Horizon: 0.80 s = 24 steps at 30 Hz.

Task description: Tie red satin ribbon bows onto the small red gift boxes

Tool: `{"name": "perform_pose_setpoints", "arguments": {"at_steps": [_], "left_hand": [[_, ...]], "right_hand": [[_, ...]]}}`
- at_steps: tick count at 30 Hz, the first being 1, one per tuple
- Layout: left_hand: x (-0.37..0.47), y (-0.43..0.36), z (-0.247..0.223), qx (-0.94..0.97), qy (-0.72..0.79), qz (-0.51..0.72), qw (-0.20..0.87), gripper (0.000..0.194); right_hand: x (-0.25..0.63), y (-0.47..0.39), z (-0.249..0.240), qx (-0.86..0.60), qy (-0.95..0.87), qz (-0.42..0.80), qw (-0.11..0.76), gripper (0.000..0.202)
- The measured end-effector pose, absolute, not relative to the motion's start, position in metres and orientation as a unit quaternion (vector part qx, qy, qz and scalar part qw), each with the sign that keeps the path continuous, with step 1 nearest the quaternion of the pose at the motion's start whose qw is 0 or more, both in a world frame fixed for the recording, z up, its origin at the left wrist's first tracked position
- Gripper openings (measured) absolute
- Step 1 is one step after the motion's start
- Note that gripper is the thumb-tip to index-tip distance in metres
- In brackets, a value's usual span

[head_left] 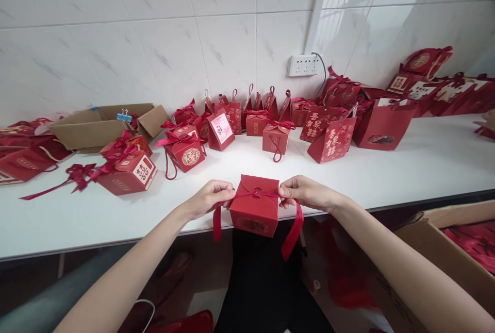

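Note:
A red gift box [255, 209] with a closed, scalloped top sits at the front edge of the white table. A red ribbon [293, 232] crosses its top with a small knot at the centre, and its loose ends hang down on both sides. At the box's left side, my left hand [216, 196] pinches the ribbon between closed fingers. My right hand [299, 193] is closed on the ribbon at the right side, drawn out level with the other.
Many red gift boxes and bags stand along the white table [58, 225] by the tiled wall. An open cardboard box [83, 129] is at the back left. Another carton [456, 214] with red material stands lower right. Part of another person's hand [488, 121] shows far right.

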<state>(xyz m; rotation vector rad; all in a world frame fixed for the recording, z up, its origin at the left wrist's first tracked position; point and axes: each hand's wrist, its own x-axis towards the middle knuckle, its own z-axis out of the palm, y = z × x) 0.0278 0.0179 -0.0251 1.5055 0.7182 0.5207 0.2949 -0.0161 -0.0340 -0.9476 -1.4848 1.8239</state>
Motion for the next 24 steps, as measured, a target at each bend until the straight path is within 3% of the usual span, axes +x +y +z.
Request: {"name": "perform_pose_setpoints", "arguments": {"at_steps": [8,14,24], "left_hand": [[0.031,0.001,-0.046,0.612,0.321,0.283,0.665,0.045],[0.033,-0.009,-0.036,0.593,0.359,0.347,0.632,0.035],[0.037,-0.017,-0.002,0.699,0.372,0.235,0.564,0.030]], "right_hand": [[0.301,-0.014,-0.038,-0.376,-0.598,0.646,0.290,0.039],[0.302,-0.021,-0.007,-0.365,-0.632,0.617,0.294,0.032],[0.264,-0.030,0.011,-0.345,-0.662,0.547,0.379,0.029]]}}
